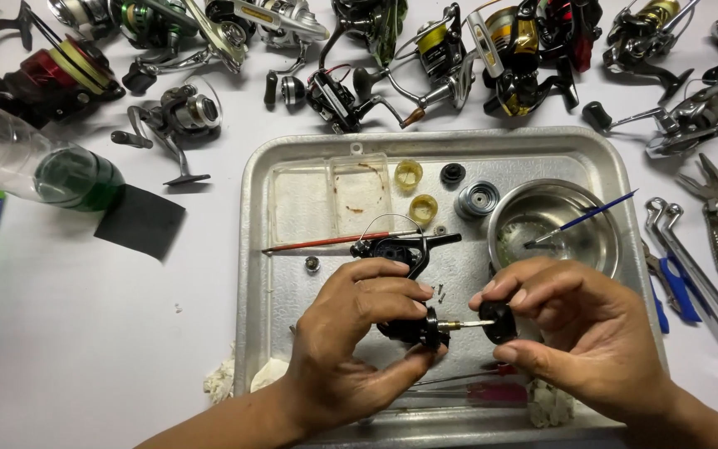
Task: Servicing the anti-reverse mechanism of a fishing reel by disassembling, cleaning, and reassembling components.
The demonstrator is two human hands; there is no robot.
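Over the metal tray (259, 249), our left hand (359, 333) grips a black reel body (413, 328), its brass shaft (465, 323) running left to right. Our right hand (575, 320) pinches a black round cap (500, 322) at the shaft's right tip, touching it. Spare reels (176, 116) line the far tabletop (85, 333).

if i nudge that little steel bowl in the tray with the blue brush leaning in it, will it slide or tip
The steel bowl looks thin and shiny, so it is probably light and would likely slide on the smooth metal tray. It sits wide and low, so tipping seems unlikely. The blue brush only leans on the rim and may roll off.
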